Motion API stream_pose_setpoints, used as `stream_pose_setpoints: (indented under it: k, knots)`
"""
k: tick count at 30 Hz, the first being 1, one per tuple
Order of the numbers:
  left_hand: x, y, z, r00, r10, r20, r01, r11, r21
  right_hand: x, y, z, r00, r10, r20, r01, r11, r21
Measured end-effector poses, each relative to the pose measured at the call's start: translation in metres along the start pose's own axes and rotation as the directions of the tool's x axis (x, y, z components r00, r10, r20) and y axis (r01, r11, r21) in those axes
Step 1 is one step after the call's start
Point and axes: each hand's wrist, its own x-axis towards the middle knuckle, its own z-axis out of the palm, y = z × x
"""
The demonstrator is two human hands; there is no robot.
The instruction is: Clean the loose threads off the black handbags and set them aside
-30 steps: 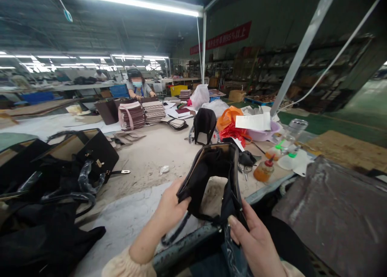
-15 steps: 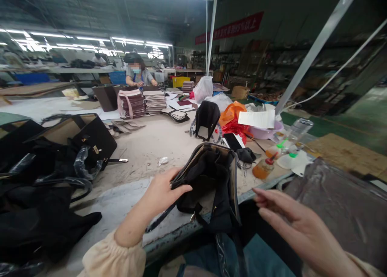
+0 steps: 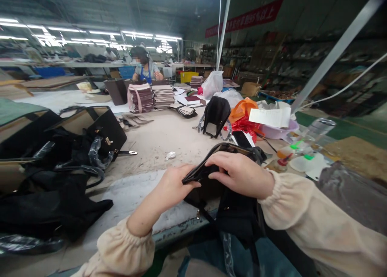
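Observation:
A black handbag (image 3: 238, 216) with a tan-edged opening stands at the table's near edge, its mouth towards me. My left hand (image 3: 177, 184) grips the left corner of its rim, thumb inside and fingers outside. My right hand (image 3: 238, 172) reaches over the opening, thumb and index finger bent together at the lining by the far rim; its other fingertips are hidden. A zip pull (image 3: 198, 213) hangs at the bag's near left side. One plastic-wrapped handle (image 3: 228, 253) droops below, over my lap.
Several black bags (image 3: 102, 128) with wrapped handles crowd the left. A small black bag (image 3: 216, 115) stands further back, by an orange plastic bag (image 3: 242, 109). Bottles with coloured caps (image 3: 294, 146) stand right. Stacks of cut pieces (image 3: 140, 97) lie before a seated co-worker (image 3: 146, 67).
My right hand has moved left from beside the handbag into its opening and closed at the lining. My left hand keeps its hold on the rim. The camera view has shifted slightly left.

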Motion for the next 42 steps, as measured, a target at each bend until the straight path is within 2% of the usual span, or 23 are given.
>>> stream_pose_setpoints:
  k: [7,12,18,25,31,37,42]
  knots:
    - [0.005,-0.003,0.003,1.0,-0.023,-0.022,0.022,0.999,-0.025,0.007,0.004,0.01,0.999,0.009,0.037,-0.009,1.0,-0.024]
    - [0.006,-0.006,0.0,0.999,-0.05,-0.019,0.049,0.999,-0.017,0.009,-0.001,0.012,0.999,0.033,0.007,-0.033,0.999,-0.016]
    - [0.006,-0.009,0.001,0.999,-0.044,-0.029,0.043,0.997,-0.059,0.009,0.001,0.016,0.991,-0.1,0.089,0.095,0.994,0.061]
    - [0.007,-0.01,0.001,0.998,-0.052,-0.028,0.05,0.997,-0.053,0.012,0.002,0.021,0.978,-0.187,0.094,0.191,0.981,-0.034]
    - [0.007,-0.009,0.002,0.999,-0.039,-0.032,0.035,0.994,-0.104,0.015,-0.001,0.022,0.975,-0.143,0.17,0.161,0.983,-0.093]
    - [0.008,-0.01,0.001,0.998,-0.048,-0.036,0.045,0.996,-0.075,0.013,0.0,0.02,0.987,-0.115,0.109,0.116,0.993,0.0]
    - [0.008,-0.011,0.002,0.999,-0.029,-0.037,0.026,0.997,-0.075,0.013,-0.002,0.019,0.987,-0.144,0.077,0.14,0.989,0.057]
